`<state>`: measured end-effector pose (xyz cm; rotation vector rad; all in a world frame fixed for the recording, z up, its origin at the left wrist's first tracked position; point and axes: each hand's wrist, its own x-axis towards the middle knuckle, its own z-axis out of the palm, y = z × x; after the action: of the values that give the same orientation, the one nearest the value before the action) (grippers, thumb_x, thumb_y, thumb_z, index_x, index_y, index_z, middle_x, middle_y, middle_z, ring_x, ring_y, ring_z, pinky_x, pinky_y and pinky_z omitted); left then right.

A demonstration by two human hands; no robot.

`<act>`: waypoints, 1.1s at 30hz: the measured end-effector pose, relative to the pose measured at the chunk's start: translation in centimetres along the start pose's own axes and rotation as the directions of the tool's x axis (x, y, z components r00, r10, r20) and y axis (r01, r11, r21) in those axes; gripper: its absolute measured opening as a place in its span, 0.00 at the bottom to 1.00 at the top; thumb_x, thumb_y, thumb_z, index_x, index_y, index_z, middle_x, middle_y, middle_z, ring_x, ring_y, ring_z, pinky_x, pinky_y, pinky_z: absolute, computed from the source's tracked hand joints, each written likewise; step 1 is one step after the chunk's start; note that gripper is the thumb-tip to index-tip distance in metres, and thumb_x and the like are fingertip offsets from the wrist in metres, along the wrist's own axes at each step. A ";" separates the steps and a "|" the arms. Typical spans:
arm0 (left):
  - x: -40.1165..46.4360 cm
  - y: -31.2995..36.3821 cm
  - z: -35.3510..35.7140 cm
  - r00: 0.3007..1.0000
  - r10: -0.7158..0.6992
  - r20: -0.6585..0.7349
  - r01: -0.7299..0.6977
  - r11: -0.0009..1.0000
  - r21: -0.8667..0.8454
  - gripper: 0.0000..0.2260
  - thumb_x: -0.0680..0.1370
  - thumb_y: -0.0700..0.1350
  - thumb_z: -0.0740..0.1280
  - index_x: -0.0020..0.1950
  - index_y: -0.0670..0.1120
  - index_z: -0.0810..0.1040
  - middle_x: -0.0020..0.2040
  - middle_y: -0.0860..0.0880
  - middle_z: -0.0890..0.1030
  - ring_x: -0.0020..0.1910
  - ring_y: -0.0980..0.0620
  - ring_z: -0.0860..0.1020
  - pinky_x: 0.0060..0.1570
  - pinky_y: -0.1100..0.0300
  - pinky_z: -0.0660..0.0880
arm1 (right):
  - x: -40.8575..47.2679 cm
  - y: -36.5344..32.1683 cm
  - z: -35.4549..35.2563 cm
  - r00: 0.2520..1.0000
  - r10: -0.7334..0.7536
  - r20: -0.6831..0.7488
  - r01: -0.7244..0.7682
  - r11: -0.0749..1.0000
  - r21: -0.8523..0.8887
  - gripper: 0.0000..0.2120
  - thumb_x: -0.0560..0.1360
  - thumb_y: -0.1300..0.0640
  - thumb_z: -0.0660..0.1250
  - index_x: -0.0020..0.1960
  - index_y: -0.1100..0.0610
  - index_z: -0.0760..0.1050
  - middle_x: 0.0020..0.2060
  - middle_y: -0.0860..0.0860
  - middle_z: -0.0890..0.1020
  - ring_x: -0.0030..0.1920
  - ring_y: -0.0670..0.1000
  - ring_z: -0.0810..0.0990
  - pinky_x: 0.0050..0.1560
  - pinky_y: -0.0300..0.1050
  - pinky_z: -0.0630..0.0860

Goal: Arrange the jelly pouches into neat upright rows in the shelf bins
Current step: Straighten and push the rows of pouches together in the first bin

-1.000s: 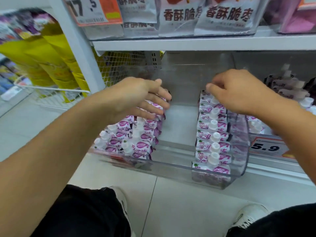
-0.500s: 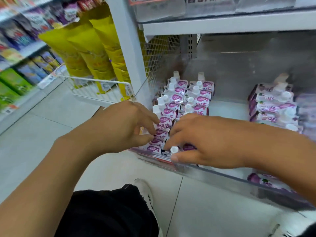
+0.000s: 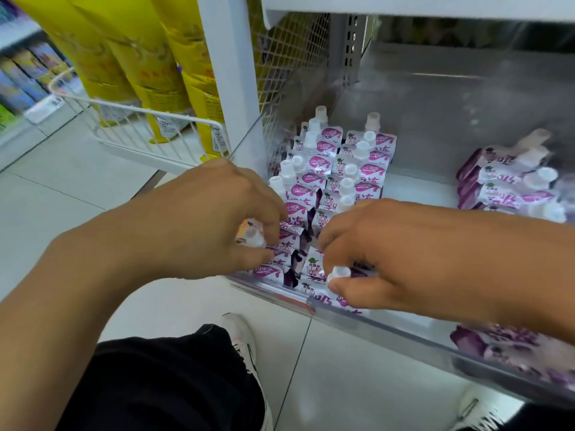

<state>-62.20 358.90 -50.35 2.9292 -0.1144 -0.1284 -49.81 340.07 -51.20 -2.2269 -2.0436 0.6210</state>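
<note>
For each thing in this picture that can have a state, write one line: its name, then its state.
left hand: fingers curled on a front pouch in the left rows
right hand: pinching a front pouch by its cap
left pouch rows: upright, two rows
right pouches: leaning over, untidy
clear bin: partly filled
</note>
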 end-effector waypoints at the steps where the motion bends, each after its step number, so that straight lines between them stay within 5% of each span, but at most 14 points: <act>1: -0.1 0.1 0.1 1.000 0.003 -0.010 -0.003 1.000 -0.007 0.07 0.69 0.58 0.70 0.41 0.57 0.83 0.49 0.60 0.83 0.49 0.61 0.79 0.51 0.53 0.75 | 0.1 0.3 0.3 1.000 0.005 -0.014 -0.006 1.000 -0.012 0.27 0.69 0.38 0.51 0.47 0.57 0.77 0.49 0.56 0.82 0.50 0.59 0.81 0.47 0.58 0.80; 5: 0.0 0.6 0.2 0.997 -0.034 -0.071 0.031 0.998 -0.048 0.09 0.70 0.58 0.70 0.42 0.55 0.84 0.47 0.58 0.83 0.47 0.59 0.80 0.49 0.52 0.77 | -0.1 0.6 0.3 1.000 0.027 -0.012 -0.027 1.000 0.003 0.23 0.71 0.38 0.54 0.46 0.55 0.76 0.42 0.51 0.81 0.44 0.54 0.80 0.45 0.57 0.79; 7: 0.1 1.4 0.1 0.993 -0.062 -0.103 0.052 0.994 -0.100 0.09 0.70 0.58 0.70 0.41 0.54 0.85 0.44 0.57 0.84 0.44 0.58 0.81 0.46 0.53 0.78 | -0.8 0.4 -1.2 0.999 0.035 0.010 -0.036 0.996 0.083 0.18 0.74 0.36 0.60 0.48 0.49 0.79 0.45 0.45 0.82 0.45 0.44 0.80 0.48 0.51 0.79; 11: 0.6 4.0 0.1 0.987 -0.105 -0.124 0.081 0.979 -0.185 0.10 0.74 0.58 0.70 0.42 0.54 0.85 0.37 0.60 0.83 0.38 0.62 0.80 0.40 0.65 0.75 | -2.0 1.9 -5.1 0.959 0.131 -0.253 -0.103 0.987 0.121 0.17 0.69 0.37 0.68 0.56 0.38 0.80 0.52 0.37 0.81 0.43 0.30 0.78 0.51 0.41 0.76; 14: 1.6 5.0 0.1 0.908 -0.415 0.062 0.391 0.782 -0.486 0.15 0.80 0.57 0.63 0.51 0.49 0.84 0.44 0.51 0.85 0.46 0.54 0.83 0.50 0.54 0.80 | -0.3 2.7 -5.1 0.942 0.185 -0.280 -0.210 0.976 -0.062 0.21 0.76 0.44 0.67 0.68 0.41 0.72 0.65 0.46 0.76 0.57 0.44 0.77 0.60 0.45 0.70; 17: 2.0 5.7 0.5 0.818 -0.529 0.226 0.542 0.576 -0.612 0.17 0.81 0.58 0.59 0.55 0.48 0.81 0.56 0.41 0.82 0.58 0.42 0.79 0.60 0.40 0.76 | 2.3 1.8 -2.8 0.963 0.263 -0.059 -0.268 0.955 -0.127 0.19 0.82 0.47 0.58 0.72 0.47 0.67 0.67 0.54 0.71 0.65 0.56 0.71 0.66 0.54 0.68; 20: 2.3 6.7 0.9 0.811 -0.537 0.234 0.560 0.597 -0.574 0.18 0.82 0.58 0.55 0.65 0.52 0.77 0.63 0.51 0.78 0.60 0.50 0.77 0.62 0.49 0.73 | 2.8 1.4 -2.5 0.963 0.267 0.036 -0.260 0.956 -0.137 0.15 0.84 0.50 0.52 0.61 0.54 0.75 0.52 0.53 0.73 0.55 0.55 0.73 0.55 0.52 0.74; 24: 2.5 7.3 0.7 0.785 -0.543 0.297 0.615 0.627 -0.478 0.22 0.83 0.60 0.49 0.69 0.54 0.73 0.61 0.53 0.75 0.51 0.58 0.73 0.48 0.65 0.65 | 2.0 1.6 -3.0 0.942 0.311 0.125 -0.331 0.924 0.192 0.10 0.81 0.43 0.58 0.47 0.46 0.73 0.42 0.48 0.73 0.41 0.55 0.79 0.36 0.54 0.84; 26: 2.6 7.5 0.7 0.767 -0.545 0.338 0.638 0.600 -0.483 0.26 0.81 0.65 0.49 0.67 0.52 0.74 0.58 0.56 0.76 0.53 0.59 0.74 0.53 0.66 0.67 | 2.1 1.5 -2.7 0.944 0.317 0.089 -0.329 0.909 0.256 0.10 0.80 0.46 0.62 0.41 0.46 0.73 0.41 0.49 0.74 0.39 0.55 0.80 0.33 0.52 0.84; 28: 3.1 7.2 0.8 0.732 -0.579 0.359 0.661 0.476 -0.581 0.33 0.75 0.71 0.51 0.69 0.51 0.74 0.65 0.53 0.77 0.63 0.51 0.75 0.67 0.52 0.68 | 2.5 1.2 -2.0 0.936 0.351 -0.007 -0.339 0.910 0.239 0.11 0.78 0.50 0.65 0.38 0.49 0.76 0.38 0.51 0.77 0.34 0.55 0.81 0.34 0.50 0.83; 30: 3.5 6.7 0.7 0.691 -0.616 0.379 0.662 0.328 -0.674 0.32 0.77 0.70 0.51 0.67 0.48 0.76 0.63 0.46 0.79 0.62 0.45 0.77 0.63 0.44 0.73 | 3.0 1.3 -1.5 0.912 0.388 -0.137 -0.368 0.918 0.150 0.09 0.77 0.50 0.67 0.44 0.55 0.81 0.38 0.53 0.80 0.30 0.51 0.78 0.41 0.48 0.82; 33: 3.8 6.3 0.3 0.673 -0.567 0.475 0.662 0.176 -0.729 0.34 0.79 0.67 0.47 0.66 0.42 0.74 0.60 0.38 0.80 0.59 0.41 0.78 0.55 0.46 0.78 | 2.7 1.4 -1.9 0.876 0.427 -0.223 -0.419 0.904 0.085 0.11 0.76 0.52 0.67 0.48 0.59 0.82 0.39 0.54 0.81 0.37 0.51 0.79 0.47 0.48 0.80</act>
<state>-58.85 352.35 -49.64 1.7027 0.9102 -0.3334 -47.81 342.90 -50.59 -2.6014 -1.4315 0.3797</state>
